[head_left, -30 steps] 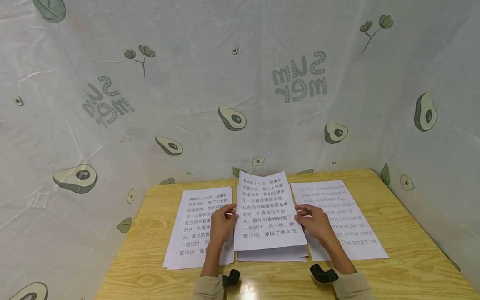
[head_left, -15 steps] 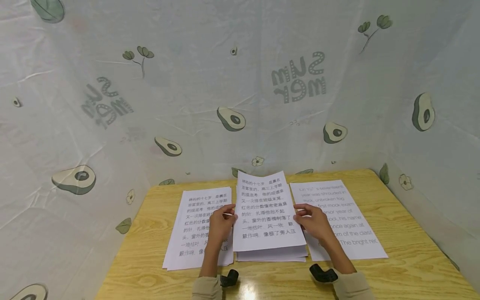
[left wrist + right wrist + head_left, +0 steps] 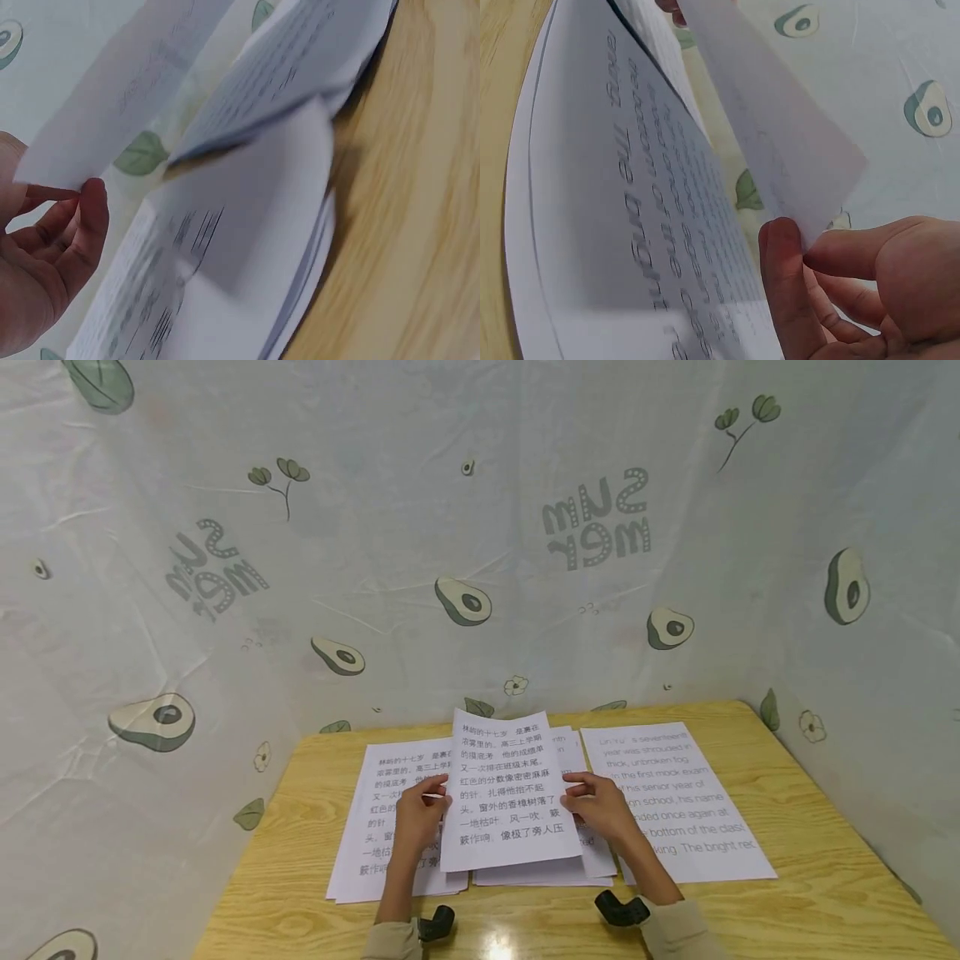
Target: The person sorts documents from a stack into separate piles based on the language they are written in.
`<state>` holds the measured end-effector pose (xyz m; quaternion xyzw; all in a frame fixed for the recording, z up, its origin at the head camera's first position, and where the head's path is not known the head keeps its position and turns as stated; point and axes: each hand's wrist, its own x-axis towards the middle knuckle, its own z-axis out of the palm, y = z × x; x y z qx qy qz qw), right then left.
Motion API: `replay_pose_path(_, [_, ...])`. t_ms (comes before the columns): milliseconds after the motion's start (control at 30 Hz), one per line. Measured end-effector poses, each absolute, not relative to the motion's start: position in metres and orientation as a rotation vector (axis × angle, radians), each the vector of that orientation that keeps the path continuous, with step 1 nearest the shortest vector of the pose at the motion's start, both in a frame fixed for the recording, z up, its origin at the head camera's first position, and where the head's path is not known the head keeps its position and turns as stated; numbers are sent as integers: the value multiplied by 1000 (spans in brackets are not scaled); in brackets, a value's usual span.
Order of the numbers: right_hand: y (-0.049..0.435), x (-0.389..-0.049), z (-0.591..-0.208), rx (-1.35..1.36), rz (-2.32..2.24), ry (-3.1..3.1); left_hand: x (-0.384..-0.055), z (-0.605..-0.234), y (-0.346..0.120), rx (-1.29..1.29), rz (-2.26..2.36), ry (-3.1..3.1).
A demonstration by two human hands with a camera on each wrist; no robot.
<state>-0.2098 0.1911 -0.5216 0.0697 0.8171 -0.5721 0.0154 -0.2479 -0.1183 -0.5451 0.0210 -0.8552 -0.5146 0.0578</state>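
Note:
A sheet of paper [image 3: 502,802] printed with Chinese text is held up between both hands, raised off the table. My left hand [image 3: 420,814] pinches its left edge between thumb and fingers; the left wrist view shows that hand [image 3: 56,255] at the sheet's edge. On the opposite edge my right hand [image 3: 600,806] pinches likewise, seen close in the right wrist view with the paper [image 3: 780,127] between thumb and fingers. Beneath lies the middle stack [image 3: 596,852], largely covered, with English text showing at its right. The left stack [image 3: 352,852] of Chinese pages is partly overlapped by the held sheet.
On the right of the wooden table [image 3: 810,843] lies a pile with English text [image 3: 675,777]. Black curved pieces [image 3: 437,924] sit at both wrists. A patterned cloth [image 3: 390,527] hangs behind the table.
Both hands have carried the Chinese sheet left, from over the middle stack to partly over the left stack. English text on the middle stack has come into view.

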Motion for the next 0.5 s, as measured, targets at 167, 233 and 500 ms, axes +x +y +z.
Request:
replay_pose_path(167, [172, -214, -523, 194, -1798, 2503, -250, -547, -138, 106, -1504, -2604])
replay_pose_path(233, [165, -216, -525, 183, -1797, 2493, -251, -548, -146, 117, -1483, -2608])
replay_pose_path(500, [141, -221, -537, 164, -1792, 2457, -251, -552, -171, 166, -1433, -2639])
